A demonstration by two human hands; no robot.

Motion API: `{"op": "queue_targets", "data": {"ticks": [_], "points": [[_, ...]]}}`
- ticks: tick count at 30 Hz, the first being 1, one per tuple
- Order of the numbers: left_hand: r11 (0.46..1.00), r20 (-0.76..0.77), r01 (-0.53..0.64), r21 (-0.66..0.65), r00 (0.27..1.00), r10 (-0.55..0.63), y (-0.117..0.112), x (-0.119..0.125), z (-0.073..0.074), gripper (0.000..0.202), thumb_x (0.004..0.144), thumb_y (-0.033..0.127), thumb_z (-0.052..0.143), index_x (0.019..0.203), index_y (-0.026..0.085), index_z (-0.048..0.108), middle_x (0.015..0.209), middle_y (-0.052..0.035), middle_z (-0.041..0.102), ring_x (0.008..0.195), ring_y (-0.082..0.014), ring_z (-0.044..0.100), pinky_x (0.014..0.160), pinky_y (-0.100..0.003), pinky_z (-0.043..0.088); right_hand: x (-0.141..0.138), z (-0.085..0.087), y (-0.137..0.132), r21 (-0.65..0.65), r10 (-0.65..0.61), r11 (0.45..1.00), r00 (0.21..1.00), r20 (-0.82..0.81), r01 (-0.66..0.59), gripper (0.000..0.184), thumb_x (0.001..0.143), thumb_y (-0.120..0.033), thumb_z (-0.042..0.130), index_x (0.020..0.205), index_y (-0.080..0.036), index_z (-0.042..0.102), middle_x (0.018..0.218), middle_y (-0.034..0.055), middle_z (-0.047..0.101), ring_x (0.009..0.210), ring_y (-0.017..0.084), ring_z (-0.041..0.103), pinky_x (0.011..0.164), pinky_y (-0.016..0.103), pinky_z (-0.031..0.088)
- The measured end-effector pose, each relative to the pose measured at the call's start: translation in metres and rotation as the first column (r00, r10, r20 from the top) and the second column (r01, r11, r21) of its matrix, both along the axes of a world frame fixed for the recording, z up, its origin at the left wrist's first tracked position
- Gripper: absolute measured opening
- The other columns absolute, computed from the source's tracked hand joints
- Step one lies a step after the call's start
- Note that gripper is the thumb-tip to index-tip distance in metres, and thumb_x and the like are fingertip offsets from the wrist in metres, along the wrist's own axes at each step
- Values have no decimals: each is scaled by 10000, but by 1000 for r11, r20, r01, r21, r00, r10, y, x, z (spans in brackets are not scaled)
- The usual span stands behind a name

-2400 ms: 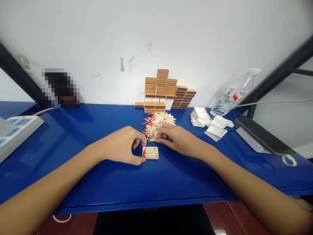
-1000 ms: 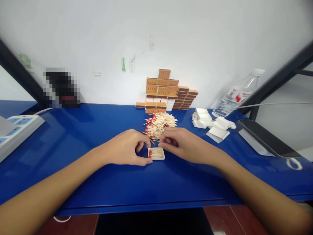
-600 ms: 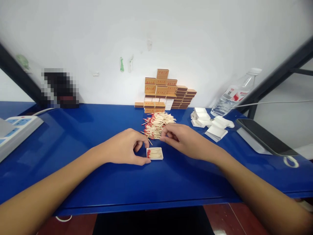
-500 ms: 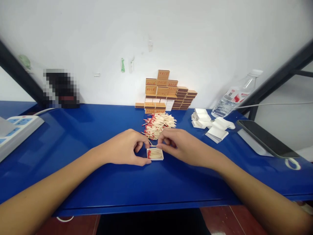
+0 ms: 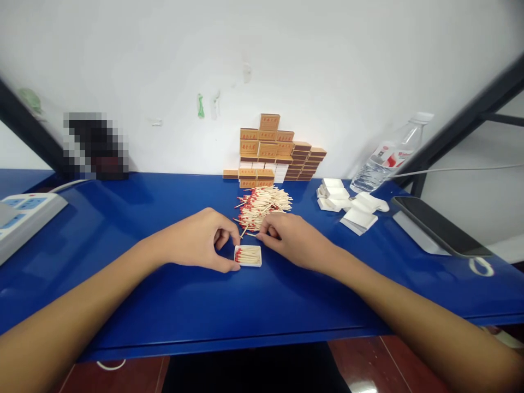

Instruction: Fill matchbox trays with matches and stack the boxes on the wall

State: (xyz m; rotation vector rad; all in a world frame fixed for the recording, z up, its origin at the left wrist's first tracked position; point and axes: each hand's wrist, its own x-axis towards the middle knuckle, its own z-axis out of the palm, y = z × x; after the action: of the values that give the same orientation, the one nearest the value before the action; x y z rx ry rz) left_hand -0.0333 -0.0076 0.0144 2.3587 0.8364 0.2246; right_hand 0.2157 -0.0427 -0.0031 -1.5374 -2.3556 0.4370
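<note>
A small white matchbox tray (image 5: 257, 264) lies on the blue table, holding several matches (image 5: 248, 253) with red heads toward the left. My left hand (image 5: 200, 240) grips the tray's left end between thumb and forefinger, other fingers curled. Just behind the tray, my right hand (image 5: 292, 237) is closed in a pinch at the near edge of a loose match pile (image 5: 264, 207). A single match (image 5: 251, 234) sticks out to the left of its fingertips. The pile's red heads mostly point left.
Orange-brown matchboxes (image 5: 268, 148) are stacked against the wall behind the pile. Folded white trays (image 5: 360, 213), a water bottle (image 5: 388, 158) and a phone (image 5: 442, 226) are on the right. A power strip (image 5: 36, 218) lies at left, near a pixelated dark object (image 5: 98, 147).
My right hand has drawn back from above the tray toward the pile. The tray and my left hand sit slightly farther left in view, partly because the camera shifted.
</note>
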Motion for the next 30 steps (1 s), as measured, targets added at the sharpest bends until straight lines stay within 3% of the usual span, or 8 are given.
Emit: {"op": "queue_targets", "data": {"ticks": [4,8,14,18,23,30], "points": [[1000,11,-2,23,1000,2,1,1,-2,333,743,472,847,912,196,770,658,40,610,570,-105,539,532,-238,391,20,16,-6,28,74,997,997,-25,-73,177,1021,-225,619,849,-191,596,790,0,605,698,141,498,670,285,345],[999,23,2,44,1000,-3,0,3,-4,314,749,459,843,913,201,773,643,48,598,546,-96,510,514,-237,376,16,21,-12,48,213,977,972,-97,-209,133,1023,-247,629,900,-198,621,794,-17,597,696,130,510,659,271,354],[1000,-15,13,-1,1000,-13,2,-3,3,309,736,469,854,892,209,792,653,39,610,565,-108,539,518,-237,388,-5,0,-2,153,237,964,965,-113,-219,79,1038,-215,608,1066,-188,677,867,10,643,764,147,562,712,280,402],[998,-59,14,-65,998,-18,5,-9,10,341,706,485,875,901,213,815,646,37,611,562,-113,543,507,-235,382,-16,-14,7,169,282,946,959,-14,-276,221,1027,-243,647,1245,-211,662,1068,61,655,891,186,612,751,307,432],[997,-58,8,-82,998,-13,5,-9,11,351,696,495,877,897,213,818,642,38,605,558,-112,537,505,-233,378,-17,-15,8,172,267,948,963,27,-268,59,1032,-233,632,1040,-195,677,1055,63,648,870,180,613,723,298,422],[998,-30,18,-67,999,-21,4,-9,9,337,712,483,865,905,209,826,652,25,610,564,-114,532,513,-241,363,11,8,-3,-1,333,943,943,13,-333,108,1029,-179,550,976,-192,643,1005,58,634,832,169,582,719,298,423]]}}
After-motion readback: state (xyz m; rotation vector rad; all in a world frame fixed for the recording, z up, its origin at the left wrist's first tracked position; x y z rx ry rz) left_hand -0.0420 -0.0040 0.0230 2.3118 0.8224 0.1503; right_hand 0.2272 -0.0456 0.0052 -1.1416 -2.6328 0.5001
